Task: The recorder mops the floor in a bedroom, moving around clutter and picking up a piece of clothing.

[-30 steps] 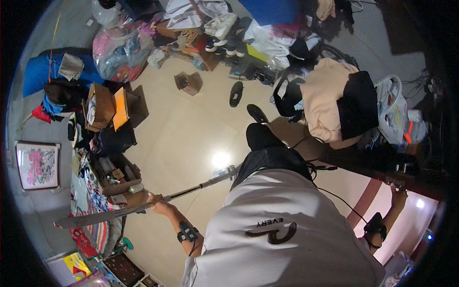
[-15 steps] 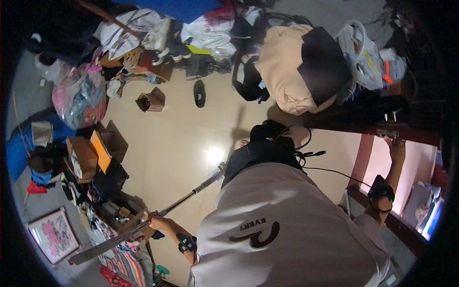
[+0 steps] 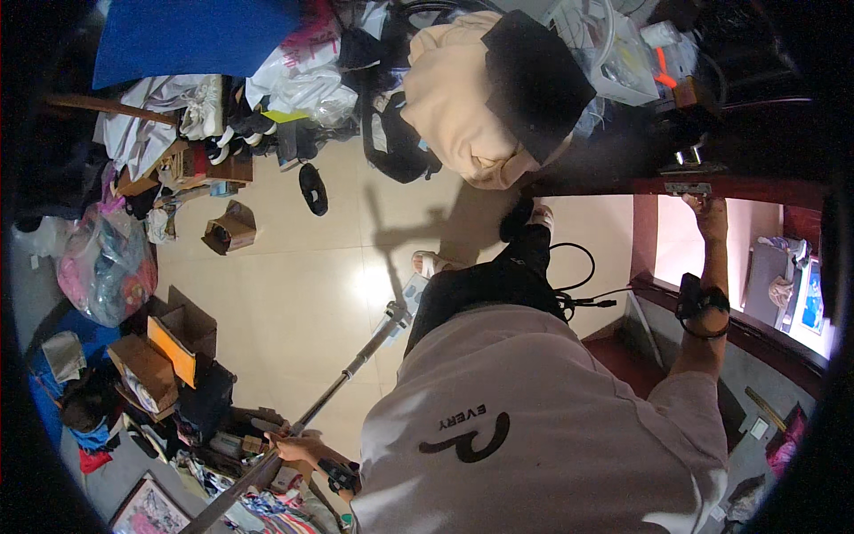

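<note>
Head view, tiled floor (image 3: 307, 289), room clutter (image 3: 107, 267), left hand (image 3: 288, 446) gripping pole (image 3: 331, 392), right hand (image 3: 707, 214) at latch (image 3: 688, 189), grip unclear

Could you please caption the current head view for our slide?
The left hand grips a metal pole; the right hand is at a metal fitting.

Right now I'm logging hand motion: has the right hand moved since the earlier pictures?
No: the right hand stays at the metal latch, with no clear shift either way.
</note>
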### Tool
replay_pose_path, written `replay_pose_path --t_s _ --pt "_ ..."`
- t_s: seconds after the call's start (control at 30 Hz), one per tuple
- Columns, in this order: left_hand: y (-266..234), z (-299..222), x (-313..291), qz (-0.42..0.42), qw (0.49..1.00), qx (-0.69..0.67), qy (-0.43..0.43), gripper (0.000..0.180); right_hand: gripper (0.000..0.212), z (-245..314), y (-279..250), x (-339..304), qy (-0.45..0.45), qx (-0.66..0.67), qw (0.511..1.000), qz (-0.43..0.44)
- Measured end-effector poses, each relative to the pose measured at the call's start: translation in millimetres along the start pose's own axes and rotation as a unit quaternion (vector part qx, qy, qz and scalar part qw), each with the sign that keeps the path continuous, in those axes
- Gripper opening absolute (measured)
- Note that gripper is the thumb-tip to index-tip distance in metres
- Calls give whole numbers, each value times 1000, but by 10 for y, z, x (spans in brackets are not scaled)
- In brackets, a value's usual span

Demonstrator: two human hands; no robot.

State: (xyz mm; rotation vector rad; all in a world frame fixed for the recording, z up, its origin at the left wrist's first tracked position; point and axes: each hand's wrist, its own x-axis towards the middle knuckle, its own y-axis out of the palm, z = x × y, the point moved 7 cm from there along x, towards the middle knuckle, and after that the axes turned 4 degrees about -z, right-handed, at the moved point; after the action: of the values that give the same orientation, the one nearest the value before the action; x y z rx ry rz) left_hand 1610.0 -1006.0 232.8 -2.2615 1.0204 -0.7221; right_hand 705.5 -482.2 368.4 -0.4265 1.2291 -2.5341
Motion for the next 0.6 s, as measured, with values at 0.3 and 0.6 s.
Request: replay_pose_path --t_s 0.3,0.6 --pt "294 94 117 41 994 103 5 37 47 344 44 18 -5 -133 991 4" --pt "45 -154 -134 -35 993 40 104 25 50 133 2 -16 -38 -49 998 -20"
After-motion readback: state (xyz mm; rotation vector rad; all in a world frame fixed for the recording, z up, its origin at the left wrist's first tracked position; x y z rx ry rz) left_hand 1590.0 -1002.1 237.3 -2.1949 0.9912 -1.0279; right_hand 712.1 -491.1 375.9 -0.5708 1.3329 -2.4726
